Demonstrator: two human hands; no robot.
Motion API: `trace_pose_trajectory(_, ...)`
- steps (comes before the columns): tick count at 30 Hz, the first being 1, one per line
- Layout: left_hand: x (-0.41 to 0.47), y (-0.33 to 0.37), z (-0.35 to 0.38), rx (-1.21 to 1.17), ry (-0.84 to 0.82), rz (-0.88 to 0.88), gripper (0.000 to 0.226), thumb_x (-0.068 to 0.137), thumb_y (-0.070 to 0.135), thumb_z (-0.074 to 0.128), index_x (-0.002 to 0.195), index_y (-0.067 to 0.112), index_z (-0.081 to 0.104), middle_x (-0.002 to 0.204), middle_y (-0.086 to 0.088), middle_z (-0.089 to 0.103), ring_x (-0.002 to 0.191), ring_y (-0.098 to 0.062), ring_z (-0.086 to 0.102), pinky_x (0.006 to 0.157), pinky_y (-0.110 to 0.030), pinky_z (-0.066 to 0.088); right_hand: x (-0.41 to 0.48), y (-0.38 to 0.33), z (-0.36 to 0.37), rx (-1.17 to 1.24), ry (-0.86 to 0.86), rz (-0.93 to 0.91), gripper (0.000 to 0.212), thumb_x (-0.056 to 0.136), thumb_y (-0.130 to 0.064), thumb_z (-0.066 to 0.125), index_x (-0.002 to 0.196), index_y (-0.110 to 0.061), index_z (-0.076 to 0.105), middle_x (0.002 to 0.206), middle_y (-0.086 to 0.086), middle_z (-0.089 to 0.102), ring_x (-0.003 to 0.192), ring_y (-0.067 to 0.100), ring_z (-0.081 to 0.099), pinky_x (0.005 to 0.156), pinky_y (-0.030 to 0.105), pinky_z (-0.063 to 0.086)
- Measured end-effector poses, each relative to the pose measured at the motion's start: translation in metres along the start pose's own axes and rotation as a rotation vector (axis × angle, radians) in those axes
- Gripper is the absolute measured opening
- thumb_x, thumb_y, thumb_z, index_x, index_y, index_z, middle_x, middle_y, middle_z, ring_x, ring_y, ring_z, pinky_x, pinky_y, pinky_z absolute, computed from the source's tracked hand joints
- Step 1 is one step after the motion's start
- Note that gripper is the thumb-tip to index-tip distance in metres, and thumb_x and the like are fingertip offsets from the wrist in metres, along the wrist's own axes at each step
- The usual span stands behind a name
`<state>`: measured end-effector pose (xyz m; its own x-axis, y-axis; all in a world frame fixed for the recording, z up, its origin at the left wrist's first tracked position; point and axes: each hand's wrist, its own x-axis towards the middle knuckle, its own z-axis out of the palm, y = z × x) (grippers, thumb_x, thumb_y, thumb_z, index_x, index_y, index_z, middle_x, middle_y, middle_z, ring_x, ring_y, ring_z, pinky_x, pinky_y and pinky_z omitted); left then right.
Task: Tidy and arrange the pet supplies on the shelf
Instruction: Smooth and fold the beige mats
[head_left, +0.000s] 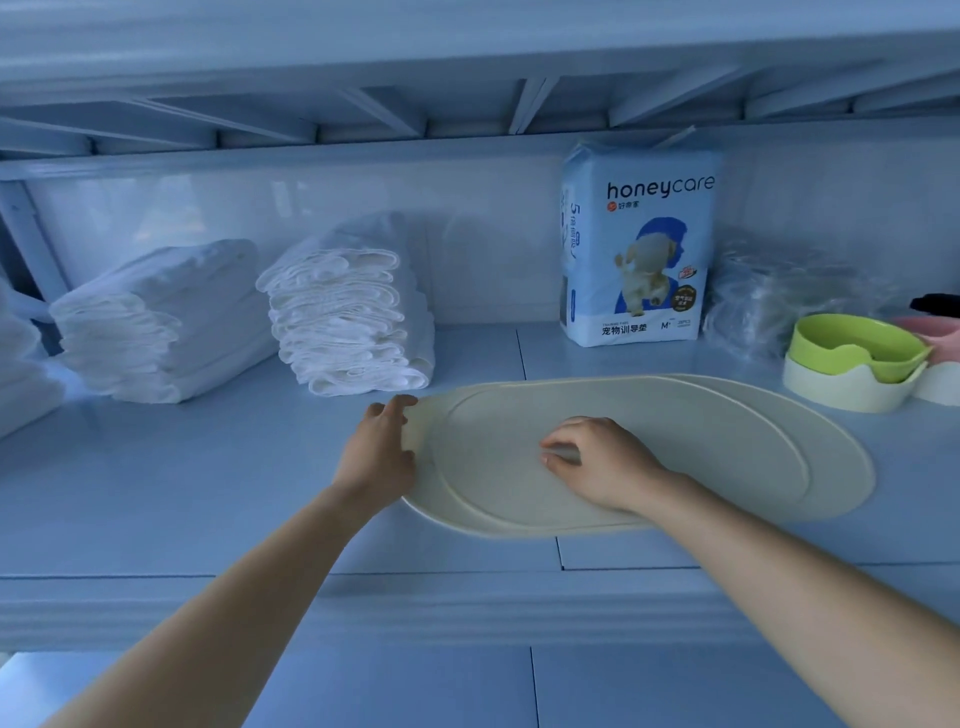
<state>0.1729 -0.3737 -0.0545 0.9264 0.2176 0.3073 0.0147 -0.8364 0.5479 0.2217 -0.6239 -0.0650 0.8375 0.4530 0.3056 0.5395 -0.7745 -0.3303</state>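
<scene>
Filling the view, a pale metal shelf (156, 493) with a seamed deck and a ribbed board overhead. Flat on its middle, near the front edge, a cream oval rubbery mat (675, 452) with a raised ring, seemingly doubled, a second rim showing offset at the far right.

Behind and to the left, a leaning stack of folded white pads (156, 322), then a second stack of scalloped white pads (348, 322) just beside the mat's far-left rim. Upright against the back wall, a blue-and-white plastic pack (639, 244), printed "honeycare", "宠物训导垫" and "M", with a puppy picture; smaller print unreadable.

To its right, a crumpled clear plastic bundle (769, 296). In front of that, a lime-green bowl (857, 348) nested in a cream wavy-rimmed bowl (841, 384).

Left hand (382, 457) at the mat's left rim, fingers and thumb pinching the edge. Right hand (602, 462) on the mat's centre, fingers bent, tips pressing down, gripping nothing.
</scene>
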Motion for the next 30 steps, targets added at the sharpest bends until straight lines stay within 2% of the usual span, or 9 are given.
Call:
trace_pose_trajectory(3, -0.003, 0.014, 0.006, -0.089, 0.106, 0.054, 0.068, 0.074, -0.008, 0.045, 0.135, 0.022, 0.039, 0.131, -0.006, 0.042, 0.107, -0.026, 0.052, 0.081, -0.028, 0.041, -0.008, 0.01, -0.007, -0.015, -0.001, -0.004, 0.027, 0.089, -0.033, 0.055, 0.11, -0.02, 0.066, 0.118, -0.006, 0.062, 0.112, 0.015, 0.055, 0.094, 0.03, 0.044)
trace_pose_trajectory(6, -0.002, 0.035, 0.011, -0.219, 0.137, 0.108, 0.061, 0.08, -0.007, 0.046, 0.133, 0.022, 0.039, 0.12, -0.002, 0.054, 0.093, -0.017, 0.056, 0.082, -0.027, 0.045, -0.013, 0.026, -0.019, -0.022, -0.001, 0.003, 0.028, 0.088, -0.034, 0.055, 0.111, -0.022, 0.066, 0.118, -0.007, 0.062, 0.112, 0.014, 0.055, 0.094, 0.03, 0.044)
trace_pose_trajectory(11, 0.002, 0.083, 0.034, -0.294, 0.124, 0.123, 0.056, 0.081, -0.001, 0.053, 0.129, 0.025, 0.041, 0.094, 0.011, 0.065, 0.082, -0.002, 0.061, 0.063, -0.011, 0.045, -0.025, 0.067, -0.043, -0.022, -0.006, 0.017, 0.029, 0.088, -0.034, 0.055, 0.112, -0.023, 0.065, 0.119, -0.007, 0.061, 0.113, 0.014, 0.054, 0.094, 0.03, 0.044)
trace_pose_trajectory(19, -0.005, 0.188, 0.104, -0.271, 0.037, 0.229, 0.054, 0.077, 0.002, 0.054, 0.12, 0.034, 0.042, 0.088, 0.019, 0.056, 0.077, -0.001, 0.059, 0.065, -0.011, 0.044, -0.044, 0.16, -0.09, -0.006, 0.023, 0.043, 0.029, 0.084, -0.031, 0.061, 0.112, -0.026, 0.065, 0.122, -0.006, 0.061, 0.114, 0.014, 0.054, 0.094, 0.03, 0.045)
trace_pose_trajectory(24, -0.011, 0.233, 0.152, -0.203, -0.028, 0.216, 0.047, 0.074, 0.005, 0.058, 0.113, 0.023, 0.04, 0.088, 0.017, 0.05, 0.077, -0.011, 0.06, 0.065, -0.026, 0.045, -0.044, 0.193, -0.098, 0.064, 0.039, -0.013, 0.035, 0.08, -0.031, 0.067, 0.115, -0.029, 0.064, 0.118, -0.006, 0.063, 0.106, 0.012, 0.057, 0.086, 0.022, 0.043)
trace_pose_trajectory(27, -0.013, 0.236, 0.165, -0.212, 0.001, 0.18, 0.041, 0.075, 0.009, 0.061, 0.102, 0.024, 0.036, 0.087, 0.011, 0.05, 0.075, -0.012, 0.061, 0.059, -0.024, 0.042, -0.037, 0.195, -0.092, 0.133, 0.001, -0.098, 0.043, 0.079, -0.03, 0.07, 0.121, -0.03, 0.06, 0.122, -0.005, 0.06, 0.111, 0.013, 0.055, 0.093, 0.025, 0.043)
trace_pose_trajectory(30, -0.013, 0.232, 0.164, -0.219, 0.035, 0.142, 0.041, 0.076, 0.013, 0.065, 0.099, 0.024, 0.033, 0.086, 0.009, 0.049, 0.075, -0.007, 0.061, 0.057, -0.017, 0.039, -0.025, 0.188, -0.086, 0.16, -0.007, -0.199, 0.038, 0.079, -0.031, 0.071, 0.116, -0.031, 0.065, 0.12, -0.006, 0.059, 0.11, 0.012, 0.053, 0.094, 0.024, 0.04)
